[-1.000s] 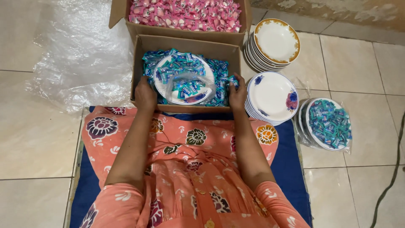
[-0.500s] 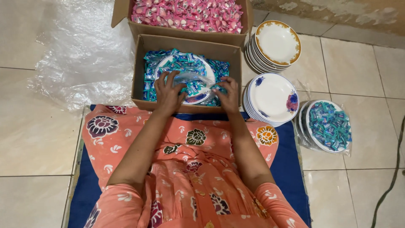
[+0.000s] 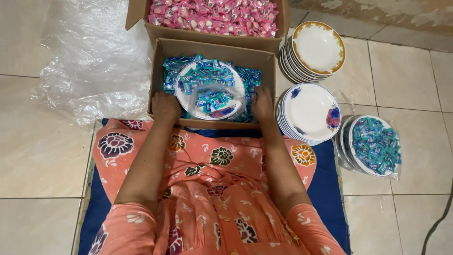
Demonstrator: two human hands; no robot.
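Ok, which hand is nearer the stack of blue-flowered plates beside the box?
Right. The right hand is in the box of teal candies, nearest the blue-flowered plates; the left hand is at the box's far side.

Teal and blue wrapped sweets [image 3: 207, 71] fill a plain brown cardboard box [image 3: 214, 48]; the box behind [image 3: 141, 9] brims with pink and white ones [image 3: 214, 16]. One plate stack [image 3: 317, 47] is white with a gold-ochre rim, another [image 3: 309, 109] white with blue and red-pink flowers. The dress [image 3: 212, 189] is salmon orange with dark purple, white and yellow blooms, over a deep blue mat [image 3: 325, 189] on cream floor tiles [image 3: 37, 141].
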